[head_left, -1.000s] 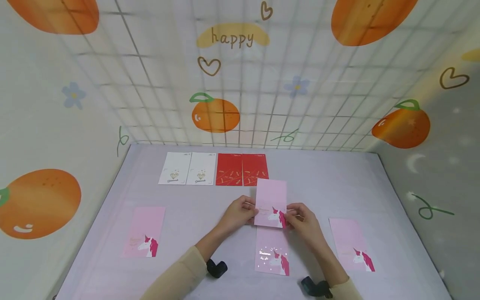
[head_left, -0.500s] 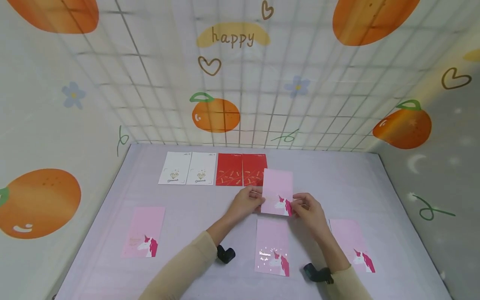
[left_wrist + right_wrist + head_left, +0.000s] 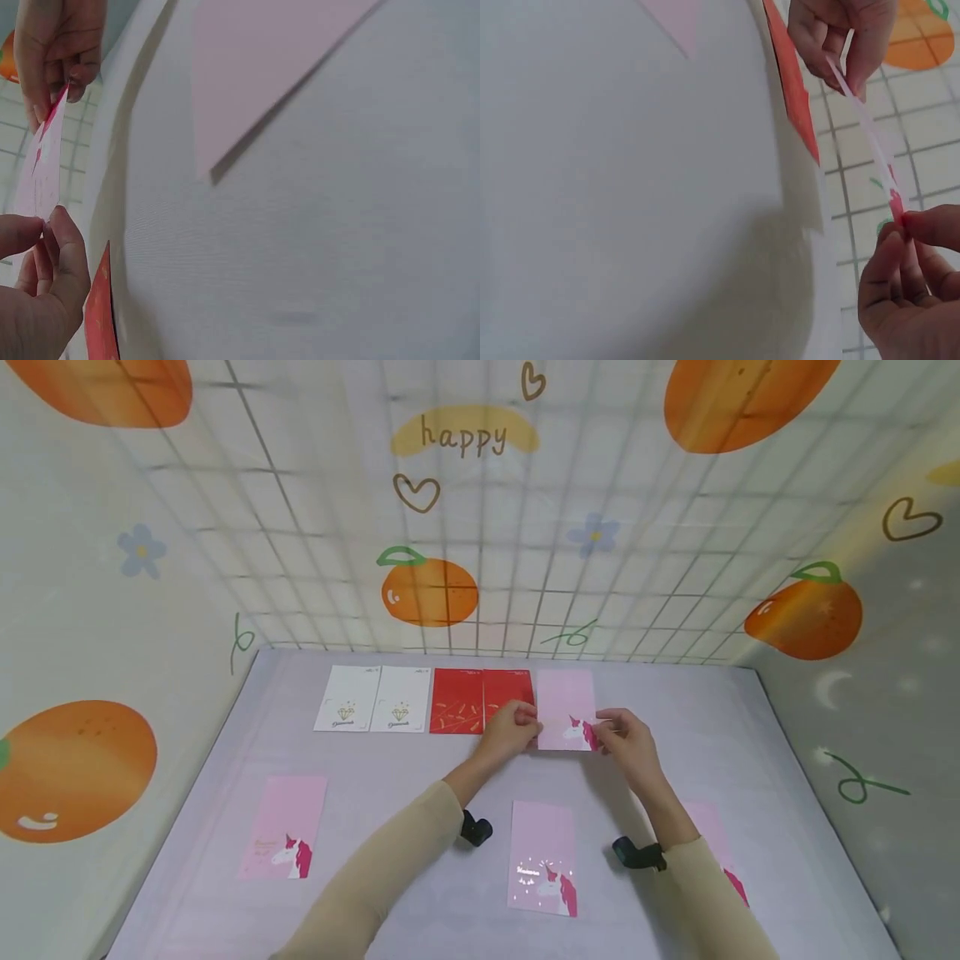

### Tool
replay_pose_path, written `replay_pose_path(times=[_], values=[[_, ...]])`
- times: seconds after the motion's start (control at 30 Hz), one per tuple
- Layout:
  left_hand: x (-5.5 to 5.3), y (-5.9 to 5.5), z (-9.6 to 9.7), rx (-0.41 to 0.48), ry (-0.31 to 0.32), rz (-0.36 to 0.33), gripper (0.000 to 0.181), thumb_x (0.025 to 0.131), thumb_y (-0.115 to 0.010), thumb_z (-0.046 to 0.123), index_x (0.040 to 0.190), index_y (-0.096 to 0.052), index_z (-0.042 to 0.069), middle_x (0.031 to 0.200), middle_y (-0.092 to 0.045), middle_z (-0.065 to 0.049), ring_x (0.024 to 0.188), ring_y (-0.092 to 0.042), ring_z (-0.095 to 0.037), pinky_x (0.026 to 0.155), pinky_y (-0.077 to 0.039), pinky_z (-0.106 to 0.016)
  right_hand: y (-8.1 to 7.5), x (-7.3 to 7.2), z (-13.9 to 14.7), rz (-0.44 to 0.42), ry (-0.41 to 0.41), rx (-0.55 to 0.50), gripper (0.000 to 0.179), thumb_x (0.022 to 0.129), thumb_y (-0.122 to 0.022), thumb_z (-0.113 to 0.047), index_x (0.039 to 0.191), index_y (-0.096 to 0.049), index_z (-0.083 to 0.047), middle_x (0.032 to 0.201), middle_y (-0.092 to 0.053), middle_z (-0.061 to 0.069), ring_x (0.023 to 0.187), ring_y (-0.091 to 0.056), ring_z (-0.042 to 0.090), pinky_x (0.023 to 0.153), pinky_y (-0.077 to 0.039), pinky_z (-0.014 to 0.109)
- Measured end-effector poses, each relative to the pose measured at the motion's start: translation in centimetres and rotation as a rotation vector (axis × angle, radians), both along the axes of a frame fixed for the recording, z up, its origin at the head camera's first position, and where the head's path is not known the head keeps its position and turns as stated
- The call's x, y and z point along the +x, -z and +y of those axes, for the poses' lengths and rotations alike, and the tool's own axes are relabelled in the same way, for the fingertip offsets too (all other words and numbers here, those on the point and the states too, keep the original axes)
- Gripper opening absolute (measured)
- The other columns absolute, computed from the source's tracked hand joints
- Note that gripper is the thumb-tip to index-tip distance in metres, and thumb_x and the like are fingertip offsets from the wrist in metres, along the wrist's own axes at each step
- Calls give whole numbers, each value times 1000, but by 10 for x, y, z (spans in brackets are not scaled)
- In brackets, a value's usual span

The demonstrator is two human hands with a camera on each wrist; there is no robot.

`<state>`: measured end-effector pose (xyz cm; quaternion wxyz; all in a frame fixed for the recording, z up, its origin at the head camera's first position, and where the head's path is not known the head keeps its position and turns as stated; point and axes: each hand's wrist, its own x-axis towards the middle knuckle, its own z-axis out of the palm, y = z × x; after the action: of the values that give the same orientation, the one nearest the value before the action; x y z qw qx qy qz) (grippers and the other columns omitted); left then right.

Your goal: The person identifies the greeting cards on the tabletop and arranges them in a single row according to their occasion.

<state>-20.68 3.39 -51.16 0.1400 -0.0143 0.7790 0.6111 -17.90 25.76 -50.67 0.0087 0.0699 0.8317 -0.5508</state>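
Observation:
A pink unicorn card (image 3: 564, 706) is held between both hands, just right of the red cards at the back of the table. My left hand (image 3: 510, 732) pinches its left edge with thumb and fingers. On the opposite edge, near the unicorn's mane, my right hand (image 3: 627, 743) pinches it too. Both wrist views show the card (image 3: 46, 165) raised above the tabletop, seen nearly edge-on in the right wrist view. Part of the right red card (image 3: 508, 685) is hidden behind the left hand.
Two white diamond cards (image 3: 347, 697) and a red card (image 3: 457, 702) continue the back row leftward. Pink unicorn cards lie nearer: one at left (image 3: 283, 827), one at centre (image 3: 542, 858), and one at right (image 3: 708, 827) partly covered by the right arm. A gridded curtain (image 3: 510, 543) stands behind.
Both hands have carried the pink card away from the body and slightly right, from over the centre pink card to beside the red cards. The other cards stay in place.

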Motion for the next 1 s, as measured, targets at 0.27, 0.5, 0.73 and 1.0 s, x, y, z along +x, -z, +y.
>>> replay_pose_path(times=[0.27, 0.5, 0.73, 1.0], values=[[-21, 7, 14, -14, 5, 11, 32, 94, -71, 17, 124, -62, 7, 102, -64, -1, 87, -66, -13, 72, -57, -25, 5, -30, 10, -41, 44, 48, 29, 98, -64, -14, 124, -62, -1, 104, -65, 19, 82, -62, 27, 69, -55, 27], [-27, 12, 17, -48, 17, 15, 36, 95, -69, 15, 128, -63, 3, 104, -65, -4, 83, -66, -15, 70, -56, -24, 18, -46, 13, -73, 46, 92, 30, 98, -62, -14, 124, -63, 0, 106, -66, 19, 85, -60, 25, 70, -51, 28], [-29, 16, 18, -164, 106, -21, 39, 95, -70, 21, 128, -59, 4, 103, -61, -3, 79, -64, -16, 70, -55, -26, 27, -50, 11, -150, 64, 112, 30, 100, -59, -19, 126, -62, -3, 116, -63, 18, 97, -59, 29, 87, -52, 36], [-29, 16, 16, -160, 113, -25, 42, 96, -68, 23, 132, -57, 5, 106, -59, -3, 82, -63, -17, 73, -55, -27, 27, -52, 5, -155, 74, 142, 31, 100, -59, -19, 125, -62, -1, 117, -61, 19, 100, -56, 31, 92, -51, 42]])
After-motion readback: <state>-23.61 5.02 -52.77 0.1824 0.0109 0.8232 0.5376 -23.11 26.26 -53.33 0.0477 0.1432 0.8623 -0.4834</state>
